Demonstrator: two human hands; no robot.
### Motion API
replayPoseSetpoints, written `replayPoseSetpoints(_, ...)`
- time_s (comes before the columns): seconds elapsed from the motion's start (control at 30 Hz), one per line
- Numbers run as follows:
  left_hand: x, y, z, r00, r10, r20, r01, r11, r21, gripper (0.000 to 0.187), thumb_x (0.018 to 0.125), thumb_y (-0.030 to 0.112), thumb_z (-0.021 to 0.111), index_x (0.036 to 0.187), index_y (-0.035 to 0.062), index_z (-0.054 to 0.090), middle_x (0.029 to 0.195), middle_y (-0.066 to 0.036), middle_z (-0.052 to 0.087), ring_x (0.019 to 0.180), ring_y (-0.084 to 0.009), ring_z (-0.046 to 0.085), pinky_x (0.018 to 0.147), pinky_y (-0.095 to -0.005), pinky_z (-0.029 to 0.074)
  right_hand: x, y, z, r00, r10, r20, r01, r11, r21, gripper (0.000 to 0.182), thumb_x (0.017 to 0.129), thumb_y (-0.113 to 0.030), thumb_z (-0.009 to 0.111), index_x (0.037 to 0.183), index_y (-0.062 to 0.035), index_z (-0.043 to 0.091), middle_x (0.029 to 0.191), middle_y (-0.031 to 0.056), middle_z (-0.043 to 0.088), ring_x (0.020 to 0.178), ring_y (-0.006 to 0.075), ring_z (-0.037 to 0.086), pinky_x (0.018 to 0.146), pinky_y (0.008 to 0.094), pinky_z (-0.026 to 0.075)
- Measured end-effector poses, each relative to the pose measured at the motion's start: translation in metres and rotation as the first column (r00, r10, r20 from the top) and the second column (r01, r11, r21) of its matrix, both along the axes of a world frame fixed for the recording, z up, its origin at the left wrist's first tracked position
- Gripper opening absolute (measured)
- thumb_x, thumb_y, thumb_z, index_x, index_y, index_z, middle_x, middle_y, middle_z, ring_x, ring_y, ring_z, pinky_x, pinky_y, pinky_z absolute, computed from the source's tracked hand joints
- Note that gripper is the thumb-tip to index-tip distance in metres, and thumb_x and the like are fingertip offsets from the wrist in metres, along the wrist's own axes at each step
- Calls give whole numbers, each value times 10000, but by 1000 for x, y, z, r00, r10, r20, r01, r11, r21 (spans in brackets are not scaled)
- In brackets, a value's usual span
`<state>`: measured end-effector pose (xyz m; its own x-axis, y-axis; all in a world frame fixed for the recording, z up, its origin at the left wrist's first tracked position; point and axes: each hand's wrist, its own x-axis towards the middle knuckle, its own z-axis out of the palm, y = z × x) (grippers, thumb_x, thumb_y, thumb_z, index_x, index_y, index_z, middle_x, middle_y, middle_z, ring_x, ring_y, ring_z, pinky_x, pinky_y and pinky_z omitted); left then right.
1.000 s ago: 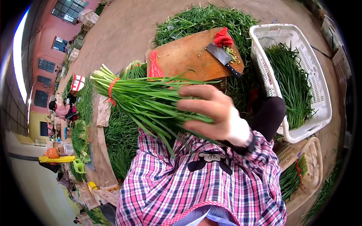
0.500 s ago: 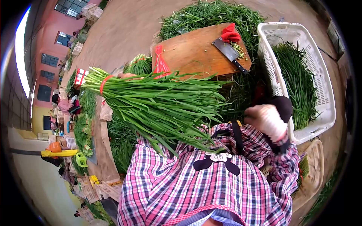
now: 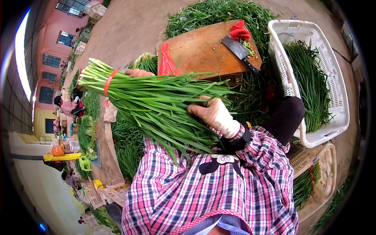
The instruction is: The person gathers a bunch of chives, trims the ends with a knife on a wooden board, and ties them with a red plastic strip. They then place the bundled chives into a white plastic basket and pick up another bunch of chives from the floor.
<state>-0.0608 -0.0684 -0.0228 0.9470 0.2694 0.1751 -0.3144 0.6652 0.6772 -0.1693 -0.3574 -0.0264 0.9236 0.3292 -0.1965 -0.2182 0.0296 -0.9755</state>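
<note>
half a second back the right hand (image 3: 214, 115) hung off by the white basket; now it has come across onto the leafy end of the long bundle of green chives (image 3: 156, 103), fingers curled over the blades and gripping them. the bundle, tied near its pale cut ends with an orange-red band (image 3: 108, 83), lies across the front of the pink plaid apron (image 3: 211, 192), cut ends pointing left. the left hand (image 3: 138, 73) sits behind the bundle near the band, only its knuckles showing, so i cannot tell whether its fingers clasp the stalks. beyond, a brown wooden chopping board (image 3: 199, 51) rests on a heap of loose chives, carrying a steel cleaver with a black handle (image 3: 239, 50). a white slotted plastic basket (image 3: 297, 29) of chives stands at the right.
</note>
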Motion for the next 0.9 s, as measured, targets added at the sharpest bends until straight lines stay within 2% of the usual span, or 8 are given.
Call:
replayPoseSetpoints(0.07, -1, -1, 0, 1000, 5, -2, -5, 1000, 6, 616, 909, 476, 505, 1413, 131, 431, 1438, -135, 440, 1303, -318, 425, 1113, -494, 318, 1, -6, -1, 951, 164, -263, -65, 935, 348, 291, 881, -296, 662, 888, -5, 651, 660, 32, 598, 533, 118, 527, 509, 261, 425)
replayPoseSetpoints(0.23, 2, -3, -3, 1000, 13, -6, -13, 1000, -20, 629, 903, 473, 519, 1422, 134, 419, 1447, -136, 428, 1314, -316, 412, 1119, -491, 307, -18, -73, -16, 926, 329, 184, -324, 450, 832, 244, 863, -201, 664, 767, 18, 616, 644, 63, 597, 519, 115, 519, 469, 259, 394)
replayPoseSetpoints(0.33, 2, -6, -2, 1000, 11, 6, -10, 998, -62, 637, 899, 471, 527, 1427, 135, 412, 1453, -136, 421, 1321, -315, 405, 1123, -489, 301, -15, -120, 5, 933, 295, -207, -232, 931, 281, 71, 830, -45, 672, 851, 23, 672, 660, 72, 624, 559, 125, 559, 519, 276, 449)
replayPoseSetpoints(0.37, 1, -7, -1, 1000, 10, 13, -9, 997, -75, 640, 897, 470, 530, 1429, 136, 410, 1455, -136, 419, 1323, -315, 402, 1125, -489, 299, -14, -121, -2, 973, 221, 60, -204, 956, -209, 145, 847, 2, 629, 977, -14, 691, 731, 76, 648, 623, 148, 602, 584, 285, 487)
replayPoseSetpoints(0.43, 3, -10, -2, 1000, 7, 16, -5, 996, -92, 646, 895, 469, 536, 1433, 137, 405, 1458, -136, 414, 1327, -314, 397, 1127, -488, 295, -12, -117, 7, 749, 191, 634, 275, 781, -561, 228, 847, 3, 629, 1061, -52, 684, 847, 99, 671, 714, 205, 656, 646, 294, 516)
replayPoseSetpoints(0.57, 3, -16, 0, 1000, -4, 17, 6, 993, -116, 658, 890, 466, 547, 1440, 139, 396, 1466, -137, 404, 1336, -313, 387, 1132, -485, 287, -18, -72, 36, 798, 90, 596, -26, 993, -116, 300, 793, -27, 687, 1086, -85, 670, 765, 120, 656, 694, 290, 662, 613, 361, 528)
replayPoseSetpoints(0.67, 2, -17, 0, 1000, -9, 28, 12, 991, -130, 668, 886, 464, 555, 1445, 140, 389, 1471, -137, 397, 1343, -312, 379, 1136, -484, 281, -15, -32, 44, 564, 87, 821, 102, 979, -174, 279, 748, -119, 780, 1009, -84, 688, 656, 87, 613, 565, 286, 610, 516, 369, 484)
replayPoseSetpoints(0.9, 0, -21, 1, 999, -22, 27, 26, 989, -146, 691, 877, 459, 574, 1457, 144, 372, 1484, -137, 381, 1358, -310, 362, 1145, -480, 266, 11, 15, 32, 485, 235, 842, 190, 912, -364, 183, 804, -224, 718, 853, -88, 606, 628, 92, 564, 577, 301, 595, 533, 411, 469)
